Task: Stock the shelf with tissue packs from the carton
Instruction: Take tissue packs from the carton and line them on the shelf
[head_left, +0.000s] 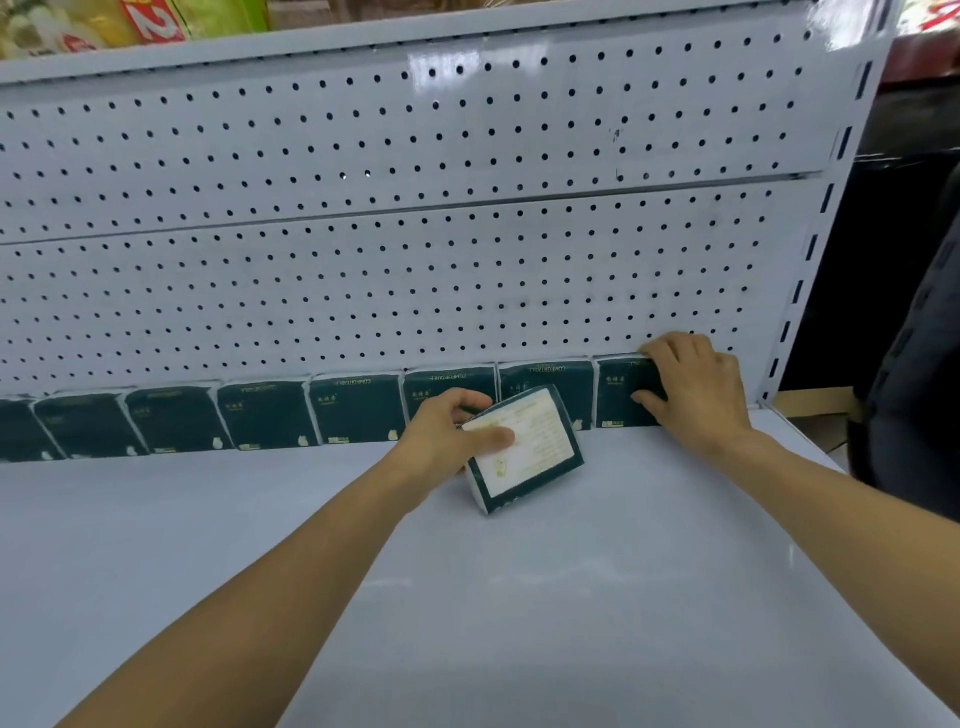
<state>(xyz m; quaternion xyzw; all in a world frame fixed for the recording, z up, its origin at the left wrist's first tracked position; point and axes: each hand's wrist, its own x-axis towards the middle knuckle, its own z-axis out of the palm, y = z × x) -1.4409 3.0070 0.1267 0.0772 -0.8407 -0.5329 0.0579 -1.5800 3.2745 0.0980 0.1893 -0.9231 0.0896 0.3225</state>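
Note:
A row of several dark green tissue packs (358, 408) stands against the white pegboard back of the shelf (519, 597). My left hand (447, 439) grips another dark green tissue pack (524, 452) with a white label face, tilted, just above the shelf in front of the row. My right hand (696, 387) holds the rightmost pack of the row (618, 395), fingers over its top and thumb on its front face. The carton is out of view.
The white pegboard (415, 234) rises behind the row. The slotted shelf upright (810, 249) stands at the right, with a dark area beyond it. Packaged goods (104, 26) sit on the shelf above at top left.

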